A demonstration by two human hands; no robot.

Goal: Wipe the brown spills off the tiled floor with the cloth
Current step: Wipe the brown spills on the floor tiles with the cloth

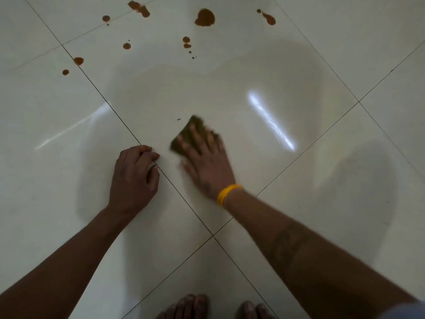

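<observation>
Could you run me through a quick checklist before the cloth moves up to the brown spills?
1. Cloth lies flat under right hand: ok.
2. Left hand braced on tiled floor, clear of the wiping path: ok.
3. Brown spills gone: not ok, several remain at the far side.
4. Cloth's clean side facing down: cannot tell.
5. Floor near cloth free of spills: ok.
</observation>
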